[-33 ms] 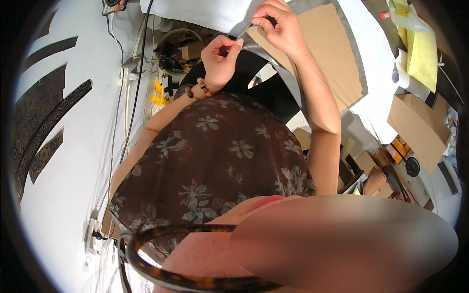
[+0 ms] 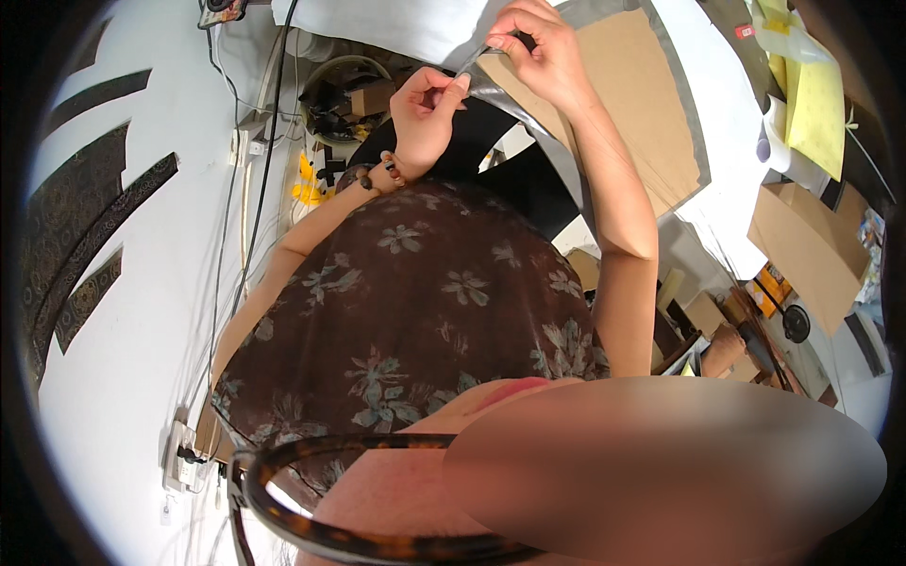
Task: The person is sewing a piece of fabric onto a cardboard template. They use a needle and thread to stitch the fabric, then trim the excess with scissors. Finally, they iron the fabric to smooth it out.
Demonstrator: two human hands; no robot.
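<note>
Near the top centre, my left hand (image 2: 427,113), a beaded bracelet (image 2: 387,170) at its wrist, pinches the edge of a grey sheet material (image 2: 528,123) between thumb and finger. Just above and to the right, my right hand (image 2: 538,57) is closed in a pinch on the same grey edge. A tan cardboard piece (image 2: 632,104) lies on the grey material, which shows as a border around it, over a white work surface (image 2: 717,160). My right forearm crosses the cardboard's left part. Black material (image 2: 547,189) shows beneath my hands.
A bin of dark scraps (image 2: 335,113) sits behind my left hand. Cables and a power strip (image 2: 179,453) run along the white wall (image 2: 132,396), where dark patterned pieces (image 2: 75,208) hang. Yellow sheets (image 2: 812,113), cardboard (image 2: 802,245) and assorted clutter lie at right.
</note>
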